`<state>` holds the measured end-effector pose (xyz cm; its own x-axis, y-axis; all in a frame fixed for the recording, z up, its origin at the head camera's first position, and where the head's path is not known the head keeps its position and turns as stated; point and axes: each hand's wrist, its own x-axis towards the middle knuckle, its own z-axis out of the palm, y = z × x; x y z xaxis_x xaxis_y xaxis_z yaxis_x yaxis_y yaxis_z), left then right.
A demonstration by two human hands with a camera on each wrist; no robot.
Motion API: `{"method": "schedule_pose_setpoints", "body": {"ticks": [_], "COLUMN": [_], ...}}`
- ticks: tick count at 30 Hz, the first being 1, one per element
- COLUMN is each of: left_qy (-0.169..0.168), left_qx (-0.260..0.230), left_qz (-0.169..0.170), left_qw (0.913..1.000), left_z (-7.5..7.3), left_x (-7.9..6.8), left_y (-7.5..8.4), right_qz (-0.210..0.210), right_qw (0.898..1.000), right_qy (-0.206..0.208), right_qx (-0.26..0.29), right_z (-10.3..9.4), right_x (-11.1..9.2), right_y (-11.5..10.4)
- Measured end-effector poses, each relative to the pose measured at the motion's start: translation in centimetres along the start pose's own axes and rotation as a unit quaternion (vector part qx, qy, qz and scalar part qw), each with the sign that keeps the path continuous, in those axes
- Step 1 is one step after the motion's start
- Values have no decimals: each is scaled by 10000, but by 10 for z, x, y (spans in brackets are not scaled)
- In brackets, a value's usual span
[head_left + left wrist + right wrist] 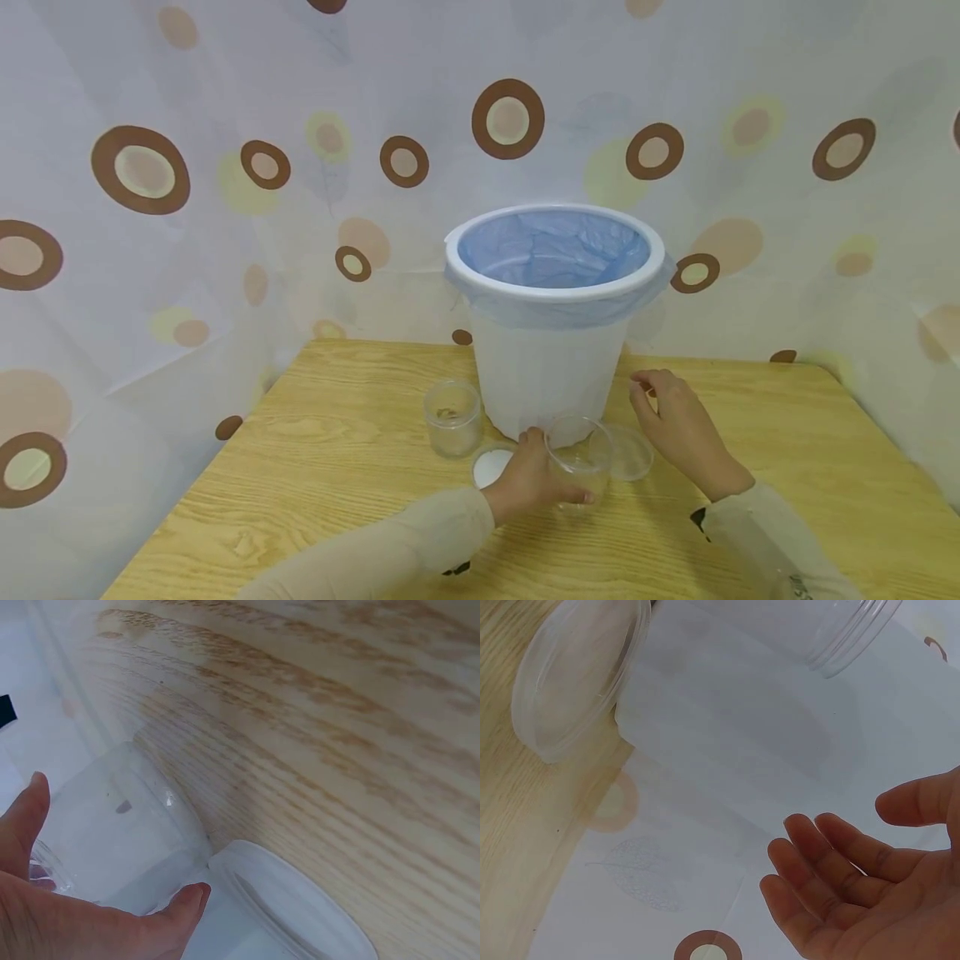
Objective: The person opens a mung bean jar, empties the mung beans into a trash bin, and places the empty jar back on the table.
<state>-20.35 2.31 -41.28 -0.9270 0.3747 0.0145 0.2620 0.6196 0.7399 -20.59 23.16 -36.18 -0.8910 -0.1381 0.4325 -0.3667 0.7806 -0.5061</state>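
My left hand [528, 479] grips a clear plastic jar [592, 471] in front of the bin, its thumb on the near side and its fingers toward the far side. In the left wrist view the jar [105, 817] shows between thumb and fingers. My right hand [678, 425] is raised to the right of the bin, holding nothing; its fingers [817, 870] are relaxed and apart in the right wrist view. Between the jar and this hand is a round clear lid [632, 454]. A white disc [491, 467] is partly hidden behind my left hand.
A white bin [551, 367] with a blue liner [517, 237] stands upright at the back of the wooden table [360, 450]. Left of its base is a second clear jar [453, 425] with something small and brownish inside. A patterned sheet [337, 92] hangs behind.
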Motion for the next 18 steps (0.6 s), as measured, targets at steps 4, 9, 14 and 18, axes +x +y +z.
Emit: {"method": "schedule_pose_setpoints", "body": {"ticks": [4,9,14,18], "left_qy": [-53,-108,-245,-329], "left_qx": [-24,-168,-437,-905], "left_qz": [-17,242,87,-17], "left_qw": [10000,9995,9987,9954], "left_z": [-1,-2,-13,-32], "left_x": [0,-6,-24,-39], "left_y": [2,0,-4,-8], "right_qz": [10,64,29,-26], "right_qw": [10000,10000,10000,10000], "right_qy": [53,-29,-21,22], "right_qx": [-38,20,-3,1], "right_z": [0,0,2,1], "right_x": [-1,-6,-10,-13], "right_y": [2,2,1,-3]}}
